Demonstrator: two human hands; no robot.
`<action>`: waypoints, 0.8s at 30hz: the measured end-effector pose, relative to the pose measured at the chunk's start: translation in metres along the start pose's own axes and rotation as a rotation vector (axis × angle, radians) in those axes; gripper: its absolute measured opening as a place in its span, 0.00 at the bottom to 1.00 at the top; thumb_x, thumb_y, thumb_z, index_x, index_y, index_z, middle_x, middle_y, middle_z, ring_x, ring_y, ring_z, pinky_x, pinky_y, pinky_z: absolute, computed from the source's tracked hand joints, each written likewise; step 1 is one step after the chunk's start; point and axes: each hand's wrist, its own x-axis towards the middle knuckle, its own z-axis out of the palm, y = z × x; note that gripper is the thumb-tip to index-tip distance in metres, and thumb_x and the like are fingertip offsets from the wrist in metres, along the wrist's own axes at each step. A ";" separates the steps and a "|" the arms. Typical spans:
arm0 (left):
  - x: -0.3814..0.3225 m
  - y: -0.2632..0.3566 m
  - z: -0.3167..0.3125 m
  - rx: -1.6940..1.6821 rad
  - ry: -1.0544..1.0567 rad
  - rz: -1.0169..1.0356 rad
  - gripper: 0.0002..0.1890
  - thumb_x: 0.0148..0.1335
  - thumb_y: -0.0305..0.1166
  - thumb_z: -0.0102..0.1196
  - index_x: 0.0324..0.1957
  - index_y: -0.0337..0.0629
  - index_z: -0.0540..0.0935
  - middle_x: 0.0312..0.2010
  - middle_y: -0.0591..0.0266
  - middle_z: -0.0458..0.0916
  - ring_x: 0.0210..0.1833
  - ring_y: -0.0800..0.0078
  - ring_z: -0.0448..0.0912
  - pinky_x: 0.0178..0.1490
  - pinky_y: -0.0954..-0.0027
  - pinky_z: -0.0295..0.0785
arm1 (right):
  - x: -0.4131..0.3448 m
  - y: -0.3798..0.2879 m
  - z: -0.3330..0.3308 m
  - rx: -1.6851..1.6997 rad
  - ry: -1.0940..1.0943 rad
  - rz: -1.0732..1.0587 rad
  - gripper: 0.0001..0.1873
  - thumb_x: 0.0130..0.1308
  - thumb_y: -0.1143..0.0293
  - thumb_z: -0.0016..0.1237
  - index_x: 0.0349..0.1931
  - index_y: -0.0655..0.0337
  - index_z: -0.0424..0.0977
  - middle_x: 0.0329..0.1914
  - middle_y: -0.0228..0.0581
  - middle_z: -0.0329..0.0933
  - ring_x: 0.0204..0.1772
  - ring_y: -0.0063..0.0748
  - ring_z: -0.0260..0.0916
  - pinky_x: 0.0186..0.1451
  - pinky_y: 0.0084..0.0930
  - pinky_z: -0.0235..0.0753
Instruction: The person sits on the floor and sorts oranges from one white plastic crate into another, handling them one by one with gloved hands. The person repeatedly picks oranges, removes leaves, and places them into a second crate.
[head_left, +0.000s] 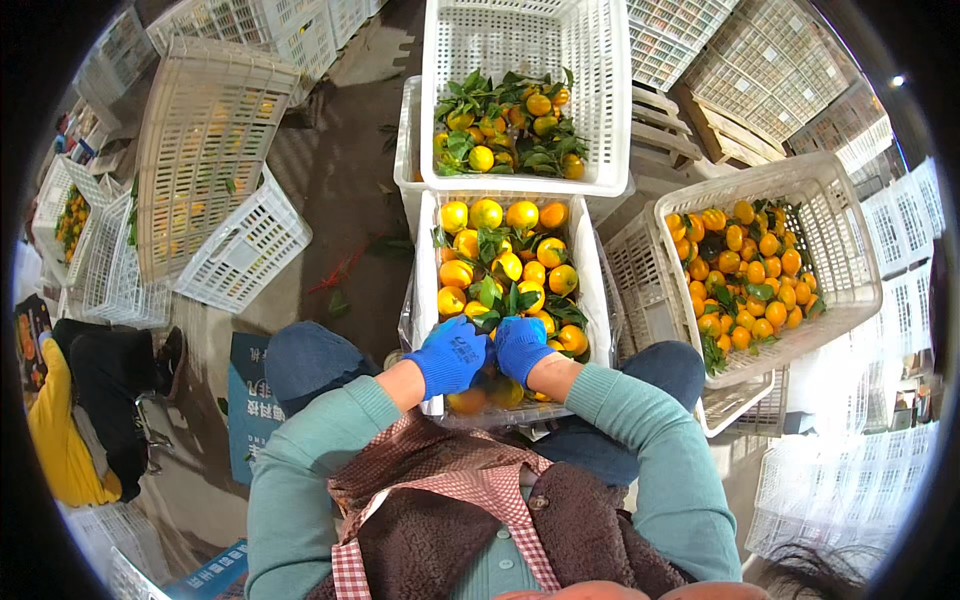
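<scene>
My left hand (453, 357) and my right hand (520, 346), both in blue knitted work gloves, are close together over the near half of a lined box (594, 292). Their backs face up and hide the fingertips, so what they hold is not visible. Orange citrus fruit (454, 273) fills the box, with green leaves (491, 292) among it, some right at my fingers. Clear plastic film (616, 319) hangs over the box's sides. Below my hands, the nearest fruit looks blurred.
A white perforated crate (600, 90) with leafy citrus fruit adjoins the box's far end. Another fruit-filled crate (847, 247) is tilted at right. Crates (217, 157) lean at left, near a blue printed carton (251, 405). A person in a yellow sleeve (56, 405) is at far left.
</scene>
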 end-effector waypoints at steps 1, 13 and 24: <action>0.002 0.003 0.001 -0.025 0.001 -0.026 0.14 0.50 0.37 0.56 0.39 0.44 0.82 0.39 0.55 0.79 0.46 0.58 0.75 0.60 0.56 0.63 | -0.002 0.003 -0.001 0.015 0.007 -0.026 0.10 0.61 0.63 0.52 0.40 0.49 0.84 0.41 0.32 0.83 0.46 0.37 0.81 0.38 0.34 0.75; 0.003 0.003 -0.016 0.079 -0.033 0.093 0.17 0.50 0.46 0.58 0.37 0.46 0.80 0.36 0.56 0.80 0.41 0.57 0.78 0.50 0.57 0.69 | -0.005 -0.007 0.034 0.087 0.375 0.111 0.08 0.60 0.64 0.50 0.35 0.52 0.82 0.33 0.37 0.80 0.33 0.38 0.81 0.30 0.34 0.76; 0.038 0.004 -0.013 -0.037 0.579 0.097 0.20 0.50 0.44 0.58 0.43 0.43 0.80 0.46 0.56 0.76 0.50 0.57 0.72 0.57 0.55 0.65 | -0.094 0.129 0.004 0.787 0.645 -0.168 0.21 0.63 0.55 0.52 0.50 0.59 0.74 0.36 0.55 0.79 0.41 0.56 0.78 0.44 0.44 0.78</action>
